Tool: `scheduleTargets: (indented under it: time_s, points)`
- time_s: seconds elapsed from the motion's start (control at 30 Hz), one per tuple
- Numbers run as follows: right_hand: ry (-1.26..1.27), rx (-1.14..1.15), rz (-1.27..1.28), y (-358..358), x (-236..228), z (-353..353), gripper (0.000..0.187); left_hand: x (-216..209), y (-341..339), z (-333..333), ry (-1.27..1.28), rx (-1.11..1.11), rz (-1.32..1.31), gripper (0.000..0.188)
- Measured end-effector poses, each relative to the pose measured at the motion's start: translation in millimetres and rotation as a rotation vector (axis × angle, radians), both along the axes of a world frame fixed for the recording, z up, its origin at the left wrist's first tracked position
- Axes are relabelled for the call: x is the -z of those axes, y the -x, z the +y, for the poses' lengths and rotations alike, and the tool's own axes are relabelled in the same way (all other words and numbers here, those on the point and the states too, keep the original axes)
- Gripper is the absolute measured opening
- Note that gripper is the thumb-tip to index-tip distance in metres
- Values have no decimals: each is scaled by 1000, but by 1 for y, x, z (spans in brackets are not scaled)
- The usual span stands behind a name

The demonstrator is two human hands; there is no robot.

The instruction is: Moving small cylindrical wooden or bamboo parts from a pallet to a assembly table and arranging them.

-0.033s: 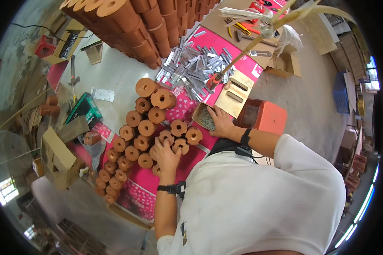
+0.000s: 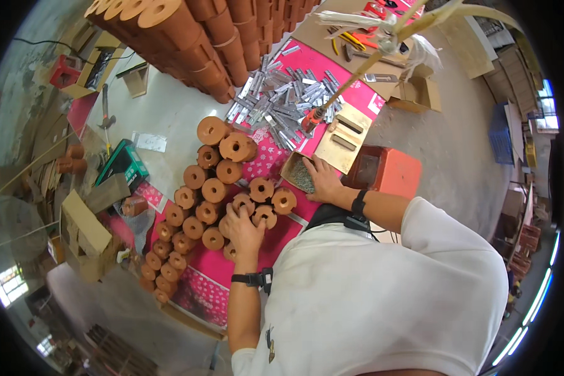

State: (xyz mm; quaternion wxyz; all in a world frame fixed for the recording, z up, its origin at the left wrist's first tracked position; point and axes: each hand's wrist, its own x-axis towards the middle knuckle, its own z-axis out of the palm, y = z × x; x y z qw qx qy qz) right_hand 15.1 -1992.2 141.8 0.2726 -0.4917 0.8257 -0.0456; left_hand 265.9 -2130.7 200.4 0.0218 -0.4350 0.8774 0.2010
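Observation:
My left hand (image 2: 244, 235) is closed round the upper end of a reddish-brown cylinder (image 2: 243, 202) with a hole through its middle. Several more such cylinders (image 2: 214, 189) stand close together to its left. Just right of it is another cylinder (image 2: 284, 200). My right hand (image 2: 324, 182) reaches over the rim of a small cardboard box (image 2: 289, 168) filled with small grey metal pieces (image 2: 304, 178), too fine to name. Its fingers are apart and the fingertips touch the contents.
A tall stack of brown cylinders (image 2: 194, 44) rises at the back. Flat metal strips (image 2: 282, 94) lie heaped on the pink cloth (image 2: 294, 53). A red-handled screwdriver tool (image 2: 313, 119) hangs above a wooden board (image 2: 332, 150). An orange stool (image 2: 395, 172) stands right; a hammer (image 2: 106, 119) lies left.

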Motion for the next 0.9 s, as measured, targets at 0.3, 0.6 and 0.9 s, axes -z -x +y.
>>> scheduleTargets:
  time_s: [0.3,0.6,0.9]
  points:
    - [58,-32,19,1,10,3,111,-5,6,0,-15,-41,-80,65]
    - [56,32,19,21,-1,20,99,-1,4,1,36,-2,-96,63]
    - [54,-24,121,20,3,28,93,0,15,-1,-2,-69,-172,72]
